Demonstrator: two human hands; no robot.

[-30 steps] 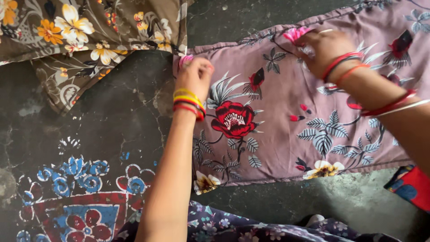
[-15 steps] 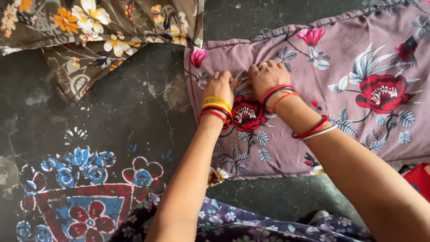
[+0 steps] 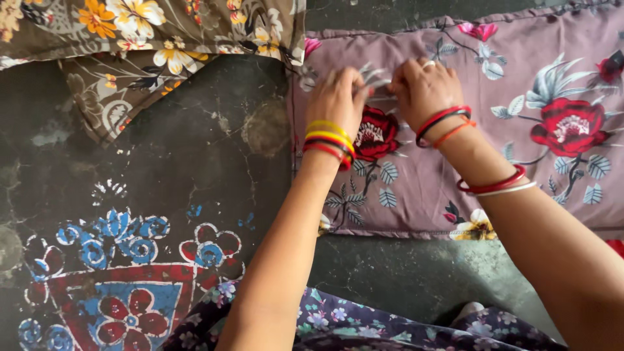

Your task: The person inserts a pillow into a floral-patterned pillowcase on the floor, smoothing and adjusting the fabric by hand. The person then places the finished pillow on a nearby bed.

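In the head view, a mauve cloth [image 3: 455, 130] printed with red flowers and grey leaves lies flat on the dark cracked floor [image 3: 195, 156], its left edge just beside a brown floral cloth [image 3: 149, 45] at the upper left. The left hand [image 3: 335, 97] and right hand [image 3: 426, 88] sit close together on the mauve cloth near its left end, fingers curled down and pinching up a small fold of the fabric between them. Painted blue and red flowers [image 3: 117, 273] mark the floor at the lower left.

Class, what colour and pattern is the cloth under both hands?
Mauve cloth printed with red flowers and grey-white leaves; head view.
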